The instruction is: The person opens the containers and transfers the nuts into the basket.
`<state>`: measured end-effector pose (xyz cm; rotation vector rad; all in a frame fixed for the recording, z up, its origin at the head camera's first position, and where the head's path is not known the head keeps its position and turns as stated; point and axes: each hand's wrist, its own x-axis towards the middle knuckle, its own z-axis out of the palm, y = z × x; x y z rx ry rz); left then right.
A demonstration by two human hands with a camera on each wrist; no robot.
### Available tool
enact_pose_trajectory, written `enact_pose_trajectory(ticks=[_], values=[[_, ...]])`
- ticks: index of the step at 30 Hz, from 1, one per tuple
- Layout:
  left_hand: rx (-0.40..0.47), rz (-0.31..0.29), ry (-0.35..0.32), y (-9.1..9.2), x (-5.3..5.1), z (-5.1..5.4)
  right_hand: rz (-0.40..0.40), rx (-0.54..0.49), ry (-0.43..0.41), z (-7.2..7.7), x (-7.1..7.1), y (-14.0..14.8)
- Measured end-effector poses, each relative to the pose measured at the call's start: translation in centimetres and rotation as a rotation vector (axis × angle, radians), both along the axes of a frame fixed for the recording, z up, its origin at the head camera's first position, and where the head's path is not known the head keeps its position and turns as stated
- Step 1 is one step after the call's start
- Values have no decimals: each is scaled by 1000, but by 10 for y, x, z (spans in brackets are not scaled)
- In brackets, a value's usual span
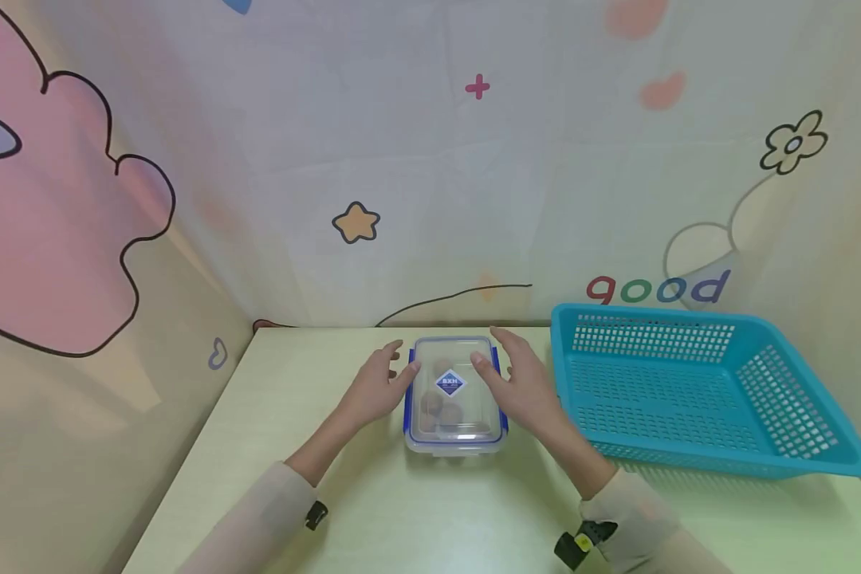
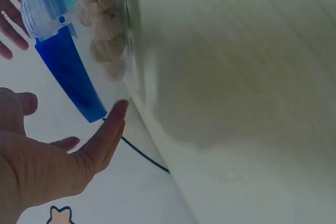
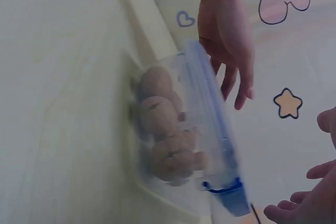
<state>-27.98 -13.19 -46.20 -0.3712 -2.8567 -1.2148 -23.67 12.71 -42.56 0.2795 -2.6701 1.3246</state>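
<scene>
The left hand point(image 1: 377, 391) and right hand point(image 1: 527, 391) flank a clear lidded box point(image 1: 473, 406), fingers spread and loosely bent, gripping nothing; from above, the right thumb overlaps the lid, though contact cannot be told there. The box stands on the pale table point(image 1: 445, 510), near its far edge, between the hands. To the right is a blue basket point(image 1: 653, 391), and beyond rises a printed cloth point(image 1: 430, 159). If one hand pressed sooner or harder than the other, the box could skid or tip, and its round brown contents point(image 3: 159, 116) could roll to one side; a loose clip point(image 2: 71, 77) might let the lid lift, but whether it is fastened is unclear. The head view alone gives the label point(image 1: 450, 383) and basket; the right wrist view shows the contents piled along the box's side and the right hand apart from it.
</scene>
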Motion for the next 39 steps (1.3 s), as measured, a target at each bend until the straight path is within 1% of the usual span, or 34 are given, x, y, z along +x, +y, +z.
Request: enact_pose_trajectory(ticks=[3, 6, 10, 12, 15, 20, 24, 28, 31, 34, 36, 39], values=[[113, 34, -83, 3, -3, -6, -22, 4, -10, -12, -3, -2], [205, 62, -161, 7, -6, -12, -52, 5, -43, -22, -5, -2], [271, 87, -241, 9, -9, -20, -82, -4, -102, -33, -7, -4], [282, 92, -276, 9, -9, -23, -91, -21, -131, -38, -8, -5], [287, 89, -309, 8, -10, -25, -97, -39, -157, -45, -9, -5], [329, 79, -342, 7, -10, -25, -99, -42, -180, -51, -10, -6], [350, 54, -362, 4, -11, -22, -115, -47, -171, -51, -11, -6], [350, 23, -401, -4, -14, -19, -134, -51, -184, -45, -14, -7], [364, -2, -447, -11, -16, -18, -135, -85, -230, -41, -17, -8], [376, -27, -481, -17, -17, -17, -135, -127, -287, -41, -20, -10], [384, -31, -500, -20, -18, -18, -147, -168, -325, -43, -23, -10], [399, -38, -514, -20, -20, -20, -178, -229, -349, -48, -28, -10]])
